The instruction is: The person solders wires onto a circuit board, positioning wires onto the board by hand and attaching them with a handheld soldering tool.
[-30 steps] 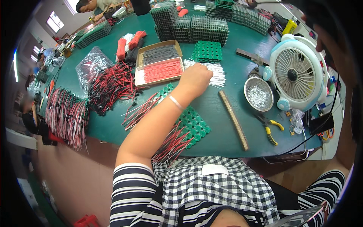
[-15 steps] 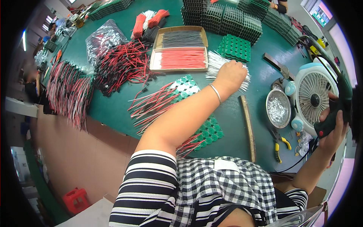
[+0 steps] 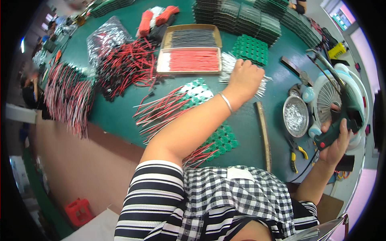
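Observation:
My left hand (image 3: pixel 246 79) is closed over a spread of white wires (image 3: pixel 228 66), its fingertips hidden beneath it. On the right, my right hand (image 3: pixel 338 140) grips a dark green soldering gun (image 3: pixel 350 106) with a red button, raised in front of the fan. Its metal front end points up and away. Under my left forearm lies a panel of round green circuit boards (image 3: pixel 225 140). Red and white wires (image 3: pixel 161 110) stick out from the panel's left side. My forearm hides the panel's middle.
A cardboard box (image 3: pixel 160 64) holds black and red wires. Beyond lie green board panels (image 3: pixel 249 50) and stacked panels (image 3: pixel 257 24). Wire heaps (image 3: pixel 128 68) sit left. Right are a wooden stick (image 3: pixel 263 136), a metal bowl of silvery bits (image 3: pixel 284 114), yellow-handled pliers (image 3: pixel 294 160) and a fan (image 3: pixel 321 102).
My right hand has brought the soldering gun leftward and a little lower, across the fan. My left hand stays over the white wires, with only a small shift. The whole view has moved slightly.

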